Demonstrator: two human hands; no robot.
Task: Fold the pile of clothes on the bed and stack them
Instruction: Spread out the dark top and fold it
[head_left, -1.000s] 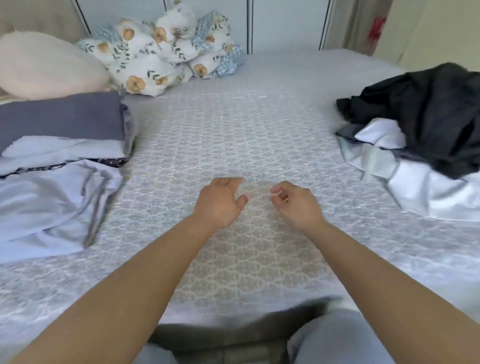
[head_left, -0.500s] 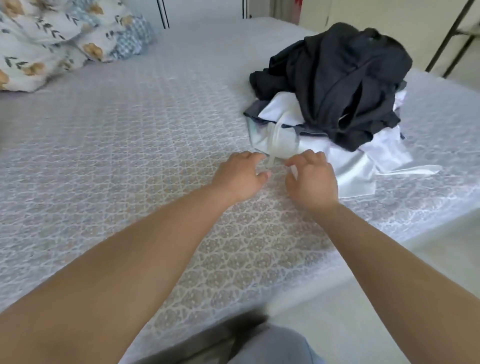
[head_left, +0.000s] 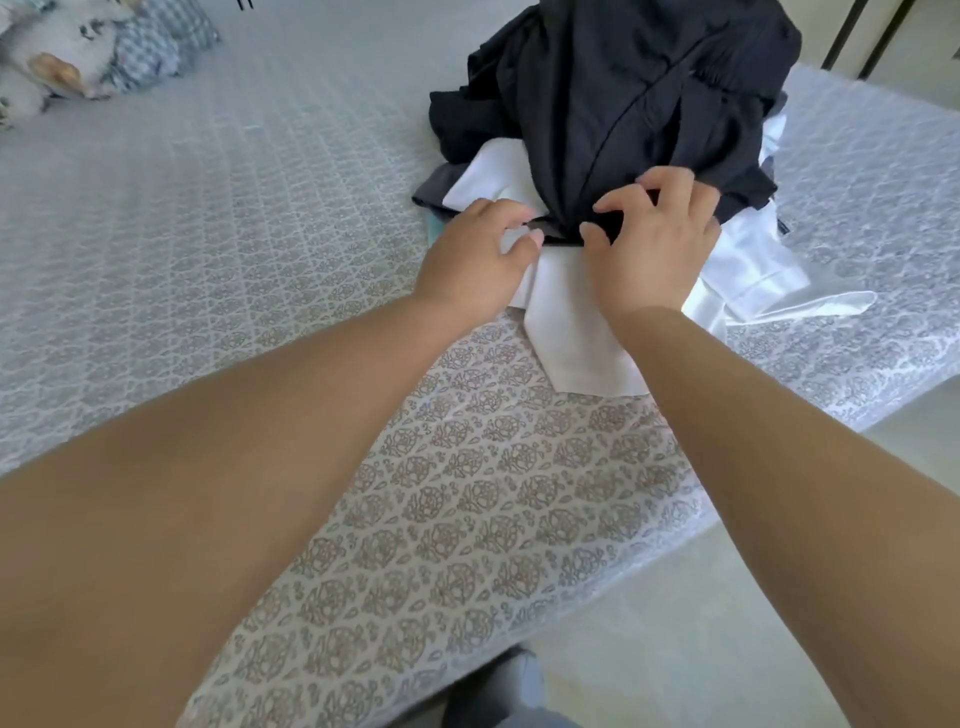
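Observation:
A heap of unfolded clothes lies on the bed (head_left: 260, 218) near its right edge. A dark navy garment (head_left: 623, 93) sits on top, over a white satin garment (head_left: 582, 338) that spills toward me. My left hand (head_left: 475, 260) is at the heap's near left side and pinches a fold of the white fabric between thumb and fingers. My right hand (head_left: 654, 244) lies on the lower hem of the dark garment, its bent fingers and thumb bunching that cloth. A grey piece (head_left: 431, 195) peeks out underneath.
Floral and checked pillows (head_left: 104, 57) lie at the far left corner. The patterned bedspread stretches bare to the left of the heap. The bed's edge runs diagonally at the right, with pale floor (head_left: 701, 597) beyond. Dark metal legs (head_left: 841, 36) stand at the top right.
The view has swung right, away from the folded stack, which is out of sight. Both hands have moved from the bare bedspread up onto the heap and taken hold of cloth.

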